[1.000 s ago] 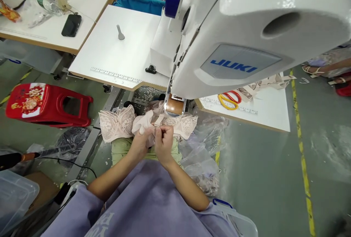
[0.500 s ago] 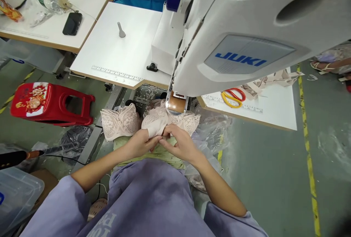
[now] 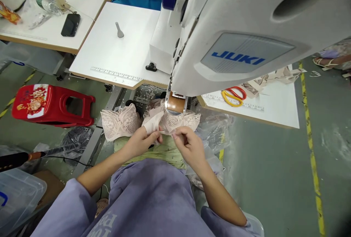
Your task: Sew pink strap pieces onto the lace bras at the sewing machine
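A pale pink lace bra [image 3: 175, 120] lies over my lap below the head of a JUKI sewing machine [image 3: 236, 54]. My left hand [image 3: 146, 141] is closed on a smooth fold of the bra's fabric, fingers pinched together. My right hand [image 3: 189, 142] pinches the bra's lower edge between thumb and forefinger, a little apart from the left. What exactly lies between the right fingertips is too small to make out. Beside them on the left rests a stack of lace bra cups [image 3: 122, 121]. Green cloth [image 3: 153, 154] shows beneath the hands.
Scissors with red and yellow handles [image 3: 233, 96] lie on the right table wing near fabric strips [image 3: 260, 83]. A red stool [image 3: 52, 105] stands at left. Clear plastic bags [image 3: 215, 134] hang right of my lap. A phone [image 3: 70, 25] lies on the neighbouring table.
My hands were together at the bra's edge; now they are apart, the right moved rightward. The smooth fold in my left hand is lifted more upright.
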The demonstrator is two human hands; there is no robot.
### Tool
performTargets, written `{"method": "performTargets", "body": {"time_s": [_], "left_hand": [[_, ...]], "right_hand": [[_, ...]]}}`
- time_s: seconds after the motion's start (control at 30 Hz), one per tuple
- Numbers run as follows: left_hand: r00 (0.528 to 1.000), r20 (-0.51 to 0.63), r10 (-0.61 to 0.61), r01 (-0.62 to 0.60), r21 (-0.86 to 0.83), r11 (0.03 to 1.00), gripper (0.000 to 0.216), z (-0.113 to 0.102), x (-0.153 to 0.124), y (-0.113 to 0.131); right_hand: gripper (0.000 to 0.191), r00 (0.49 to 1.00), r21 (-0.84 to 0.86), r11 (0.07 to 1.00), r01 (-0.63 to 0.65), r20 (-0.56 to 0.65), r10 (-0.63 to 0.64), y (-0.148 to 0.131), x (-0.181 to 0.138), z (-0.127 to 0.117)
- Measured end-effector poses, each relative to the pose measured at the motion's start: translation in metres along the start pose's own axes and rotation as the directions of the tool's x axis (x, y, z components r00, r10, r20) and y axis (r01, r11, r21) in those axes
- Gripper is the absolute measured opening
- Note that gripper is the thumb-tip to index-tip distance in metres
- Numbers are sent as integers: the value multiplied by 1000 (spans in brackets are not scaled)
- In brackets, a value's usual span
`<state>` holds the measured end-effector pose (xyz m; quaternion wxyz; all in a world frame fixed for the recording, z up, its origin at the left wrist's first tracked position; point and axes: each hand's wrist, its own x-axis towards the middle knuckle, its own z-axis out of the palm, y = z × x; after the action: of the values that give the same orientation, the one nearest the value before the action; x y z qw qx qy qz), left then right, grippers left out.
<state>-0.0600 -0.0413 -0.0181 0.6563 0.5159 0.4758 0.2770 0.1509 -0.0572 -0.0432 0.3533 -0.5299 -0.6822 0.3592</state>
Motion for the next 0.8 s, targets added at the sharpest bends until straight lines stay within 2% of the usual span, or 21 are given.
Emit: {"method": "performTargets", "body": {"time_s": [0.1,0.2,0.3,0.37,0.57,0.7,0.8], "left_hand": [[999,-29,-35,30,-152,988,35,0,1,3],[988,-50,-149,126,-312,942,40,5,3,2],[976,-162,-148,56,-466,883,31,14,6,-3],[961,-239,-138,-2,-505,863,26,19,7,-6],[949,-300,-94,-45,-426,904,28,28,5,-10],[951,-310,0,-85,-259,962,31,27,2,-8],[949,-306,71,-104,-94,990,26,23,0,-6]], "right_hand": [[12,986,-68,997,22,-161,-33,-1,-2,0],[18,977,-106,990,94,-179,-112,-9,-4,6],[20,968,-94,984,152,-188,-168,-18,-4,18],[19,963,-95,981,169,-196,-185,-22,-1,25],[14,963,-98,988,117,-233,-137,-22,7,33],[11,971,-44,996,82,-222,-90,-19,7,31],[7,987,-2,1000,13,-159,-13,-17,10,25]]}}
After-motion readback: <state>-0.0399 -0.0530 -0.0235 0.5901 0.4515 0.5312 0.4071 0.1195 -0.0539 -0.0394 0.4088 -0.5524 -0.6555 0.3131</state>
